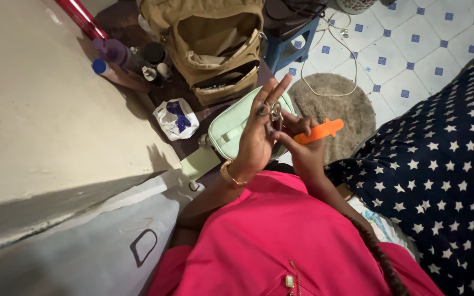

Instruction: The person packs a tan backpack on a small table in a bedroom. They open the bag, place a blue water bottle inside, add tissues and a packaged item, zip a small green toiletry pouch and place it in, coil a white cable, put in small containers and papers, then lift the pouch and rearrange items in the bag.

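Orange nail file in right hand grip, against left hand fingertips.

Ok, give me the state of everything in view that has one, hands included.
left hand: raised, fingers spread, empty
right hand: closed on small metal tool and orange nail file
small metal tool: at the left fingertips
orange nail file: held, sticking out sideways
tan backpack: upright, pockets unzipped
mint pouch: lying flat; open or zipped, cannot tell
purple bottle: lying down
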